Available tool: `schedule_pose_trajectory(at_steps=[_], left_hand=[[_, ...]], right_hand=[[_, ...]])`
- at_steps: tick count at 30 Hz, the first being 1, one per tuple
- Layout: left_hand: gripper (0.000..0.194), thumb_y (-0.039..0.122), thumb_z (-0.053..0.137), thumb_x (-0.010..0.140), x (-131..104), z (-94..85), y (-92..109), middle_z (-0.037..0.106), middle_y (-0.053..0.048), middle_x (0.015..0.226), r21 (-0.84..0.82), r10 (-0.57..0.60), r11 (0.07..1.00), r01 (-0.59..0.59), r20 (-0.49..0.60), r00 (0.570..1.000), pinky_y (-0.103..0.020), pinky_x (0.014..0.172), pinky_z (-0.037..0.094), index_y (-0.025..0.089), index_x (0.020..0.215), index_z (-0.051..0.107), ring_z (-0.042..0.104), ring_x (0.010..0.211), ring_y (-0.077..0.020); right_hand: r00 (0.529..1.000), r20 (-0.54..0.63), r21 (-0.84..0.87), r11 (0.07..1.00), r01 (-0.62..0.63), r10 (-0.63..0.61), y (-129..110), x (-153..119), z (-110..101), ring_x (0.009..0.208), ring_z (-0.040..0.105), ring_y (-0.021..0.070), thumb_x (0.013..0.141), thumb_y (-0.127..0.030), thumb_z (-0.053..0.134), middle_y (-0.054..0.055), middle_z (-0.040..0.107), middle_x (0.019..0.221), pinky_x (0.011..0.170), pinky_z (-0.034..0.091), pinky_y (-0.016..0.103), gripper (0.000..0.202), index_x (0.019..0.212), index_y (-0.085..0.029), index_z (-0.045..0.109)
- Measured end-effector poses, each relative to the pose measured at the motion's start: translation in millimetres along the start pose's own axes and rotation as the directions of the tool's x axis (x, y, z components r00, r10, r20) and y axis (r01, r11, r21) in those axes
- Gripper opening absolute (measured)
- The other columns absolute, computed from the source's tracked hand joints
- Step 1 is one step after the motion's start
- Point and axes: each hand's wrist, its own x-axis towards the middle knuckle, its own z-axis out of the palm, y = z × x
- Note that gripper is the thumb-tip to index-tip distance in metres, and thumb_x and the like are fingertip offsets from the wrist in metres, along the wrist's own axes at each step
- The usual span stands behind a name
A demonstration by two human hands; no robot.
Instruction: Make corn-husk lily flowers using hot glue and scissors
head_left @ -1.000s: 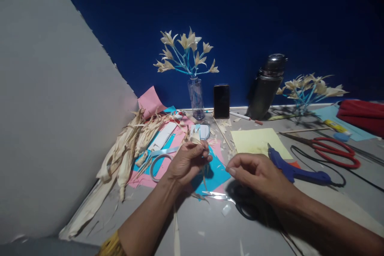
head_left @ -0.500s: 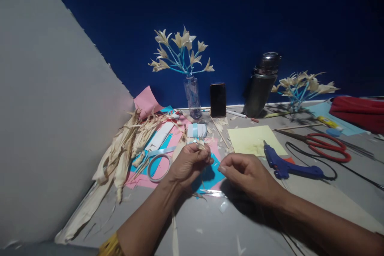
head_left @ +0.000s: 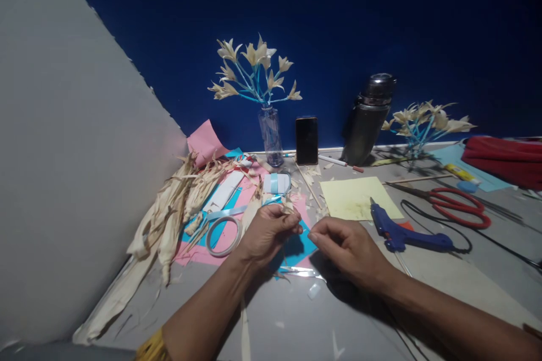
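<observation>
My left hand (head_left: pixel 271 232) is closed in a pinch above the blue paper (head_left: pixel 298 243), with a small pale piece of husk (head_left: pixel 288 205) showing at its fingertips. Just to its right, my right hand (head_left: pixel 345 242) has thumb and forefinger pressed together; anything between them is too small to make out. The two hands are a short gap apart. Silver scissors (head_left: pixel 301 272) lie on the table below them. A roll of tape (head_left: pixel 223 236) lies left of my left hand, near a pile of dried husks (head_left: pixel 173 208).
A glass vase (head_left: pixel 271 135) with husk flowers, a phone (head_left: pixel 306 141) and a dark flask (head_left: pixel 368 124) stand along the wall. On the right lie yellow paper (head_left: pixel 359 194), a blue glue gun (head_left: pixel 406 231) with its cord, and red-handled scissors (head_left: pixel 459 206).
Both hands keep nearly the same pose and place. The view has shifted slightly, and more light-blue ribbon shows above my left hand.
</observation>
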Motion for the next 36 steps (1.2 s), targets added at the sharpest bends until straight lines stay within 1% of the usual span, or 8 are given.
schedule_pose_trajectory(at_steps=[3,12,16,23,28,30,33,36], left_hand=[[0.034,0.031,0.094,0.056,0,0.8,1,0.06,-0.002,0.06,0.041,0.015,0.999,-0.014,-0.014,1.0,-0.024,0.062,0.044,0.009,0.064,0.069,0.058,0.059,-0.012],[0.034,0.033,0.093,0.057,-1,5.3,1,0.058,0.0,0.058,0.058,0.043,0.997,-0.042,-0.025,0.999,-0.026,0.064,0.044,0.011,0.065,0.068,0.056,0.058,-0.0113],[0.032,0.032,0.091,0.058,-2,5.9,0,0.061,-0.001,0.061,0.086,0.089,0.993,-0.085,-0.041,0.995,-0.025,0.062,0.042,0.012,0.062,0.067,0.056,0.059,-0.0113],[0.021,0.026,0.087,0.06,-8,8.1,0,0.065,-0.004,0.073,0.204,0.191,0.962,-0.183,-0.021,0.981,-0.025,0.064,0.042,0.013,0.062,0.071,0.056,0.069,-0.0139],[0.012,0.023,0.081,0.067,-16,10.7,2,0.063,-0.003,0.072,0.35,0.271,0.905,-0.243,-0.032,0.962,-0.026,0.063,0.042,0.015,0.067,0.074,0.055,0.068,-0.0138],[0.013,0.025,0.081,0.069,-19,12.8,4,0.062,-0.003,0.072,0.396,0.302,0.876,-0.274,-0.009,0.953,-0.025,0.061,0.042,0.014,0.067,0.074,0.055,0.067,-0.0136],[0.02,0.027,0.081,0.069,-23,17.5,6,0.058,-0.002,0.068,0.401,0.34,0.857,-0.324,0.034,0.94,-0.024,0.058,0.043,0.014,0.06,0.07,0.054,0.065,-0.013],[0.025,0.033,0.082,0.069,-25,20.9,6,0.057,-0.001,0.061,0.368,0.286,0.884,-0.288,0.062,0.956,-0.024,0.057,0.044,0.013,0.06,0.068,0.052,0.059,-0.0119]], right_hand=[[1.0,-0.016,-0.012,1.0,0.015,-0.015,3,0,1,0.059,0.049,0.0135,0.088,-0.03,0.055,-0.002,0.053,0.06,0.059,0.039,0.025,0.023,0.068,-0.019,0.059],[0.997,-0.053,-0.02,0.998,0.054,-0.055,9,1,6,0.058,0.049,0.0131,0.088,-0.03,0.055,-0.003,0.053,0.061,0.058,0.039,0.025,0.023,0.069,-0.018,0.061],[0.996,-0.065,-0.012,0.998,0.057,-0.057,11,1,7,0.059,0.051,0.0142,0.089,-0.031,0.056,-0.002,0.056,0.062,0.059,0.04,0.027,0.023,0.071,-0.019,0.063],[0.997,-0.043,0.044,0.997,0.059,-0.057,14,3,3,0.068,0.06,0.0168,0.089,-0.032,0.058,0.001,0.066,0.071,0.066,0.045,0.027,0.022,0.075,-0.018,0.069],[0.999,-0.039,0.075,0.997,0.034,-0.031,14,4,0,0.069,0.062,0.017,0.087,-0.032,0.06,0.002,0.069,0.074,0.065,0.046,0.026,0.019,0.077,-0.018,0.07],[0.999,-0.026,0.095,0.995,0.025,-0.023,12,3,-1,0.069,0.062,0.017,0.085,-0.032,0.062,0.002,0.07,0.076,0.063,0.047,0.026,0.017,0.081,-0.018,0.071],[0.998,-0.039,0.084,0.995,0.052,-0.049,8,2,-1,0.067,0.061,0.0165,0.081,-0.03,0.063,0.002,0.069,0.075,0.064,0.047,0.026,0.014,0.08,-0.018,0.071],[0.995,-0.069,0.084,0.993,0.082,-0.077,6,2,1,0.066,0.061,0.0161,0.081,-0.028,0.063,0.002,0.07,0.072,0.064,0.047,0.026,0.013,0.076,-0.018,0.071]])
